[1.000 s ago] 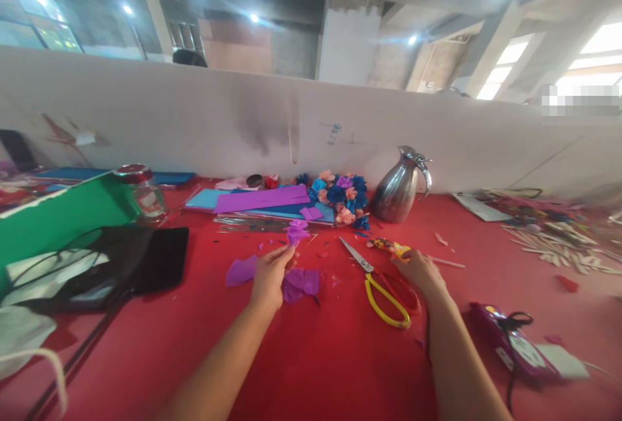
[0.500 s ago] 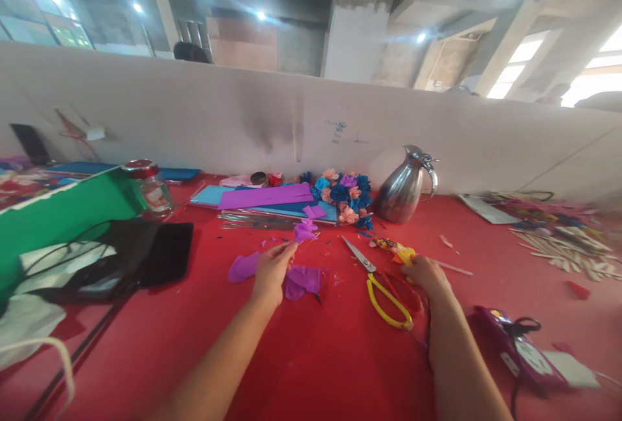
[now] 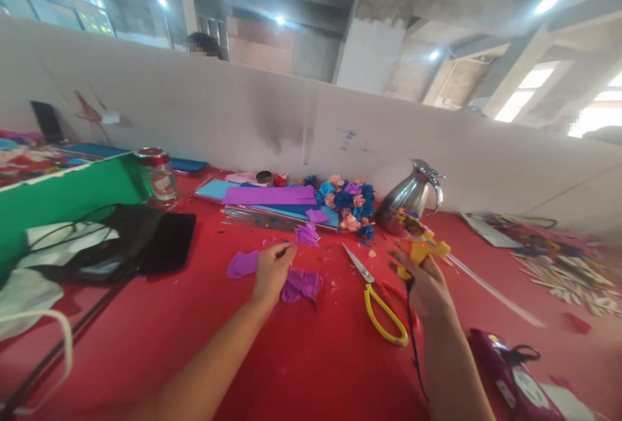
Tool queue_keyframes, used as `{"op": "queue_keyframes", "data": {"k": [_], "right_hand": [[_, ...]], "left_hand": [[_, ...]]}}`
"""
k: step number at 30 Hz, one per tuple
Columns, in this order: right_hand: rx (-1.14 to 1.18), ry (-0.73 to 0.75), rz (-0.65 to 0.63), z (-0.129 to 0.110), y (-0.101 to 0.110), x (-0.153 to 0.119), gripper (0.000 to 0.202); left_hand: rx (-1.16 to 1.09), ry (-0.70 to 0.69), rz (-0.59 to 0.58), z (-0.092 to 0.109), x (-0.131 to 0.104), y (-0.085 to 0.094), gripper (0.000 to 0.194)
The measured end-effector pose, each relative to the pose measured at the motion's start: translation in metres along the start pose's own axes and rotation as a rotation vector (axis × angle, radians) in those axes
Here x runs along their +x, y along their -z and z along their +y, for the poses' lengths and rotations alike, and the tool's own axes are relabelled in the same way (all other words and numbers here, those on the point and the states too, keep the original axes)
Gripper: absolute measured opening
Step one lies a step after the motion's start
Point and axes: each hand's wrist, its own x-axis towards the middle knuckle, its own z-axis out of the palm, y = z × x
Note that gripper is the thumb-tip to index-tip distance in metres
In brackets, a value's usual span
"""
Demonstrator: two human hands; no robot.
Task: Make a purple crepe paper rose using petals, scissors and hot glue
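Observation:
Between the thumb and fingers of my left hand (image 3: 273, 272) is a purple paper flower (image 3: 307, 234), held by its base just above the table. Purple paper pieces lie around that hand, one crumpled piece (image 3: 300, 285) to its right and a smooth piece (image 3: 241, 264) to its left. My right hand (image 3: 431, 285) is wrapped round a yellow hot glue gun (image 3: 422, 251), raised off the table. A long clear glue stick (image 3: 495, 290) sticks out of its back, and a black cord hangs below. Scissors (image 3: 381, 307) with yellow and red handles lie open between my hands.
Behind stand a bunch of paper flowers (image 3: 346, 201), stacked purple and blue paper (image 3: 269, 196) and a steel jug (image 3: 405, 194). A jar (image 3: 162, 178), a black phone-like slab (image 3: 168, 245) and a green box (image 3: 72, 207) are left. At right lie a purple power strip (image 3: 510, 369) and wooden sticks (image 3: 564, 278).
My right hand has lifted the glue gun off the table, with its glue stick and cord. My left hand still holds the purple flower in nearly the same place. The view has tilted slightly.

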Motion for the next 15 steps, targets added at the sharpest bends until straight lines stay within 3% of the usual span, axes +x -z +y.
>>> {"op": "queue_keyframes", "data": {"k": [5,10,15], "right_hand": [[-0.245,0.103,-0.345,-0.002,-0.034,-0.037,0.027],[-0.44,0.199,-0.493,0.006,-0.063,-0.071,0.02],[-0.64,0.342,-0.554,0.015,-0.075,-0.083,0.018]], "left_hand": [[0.131,-0.082,0.068,0.002,-0.001,0.001,0.024],[0.102,-0.105,0.105,0.0,0.0,0.002,0.025],[0.104,-0.119,0.111,0.003,-0.001,0.002,0.022]]}}
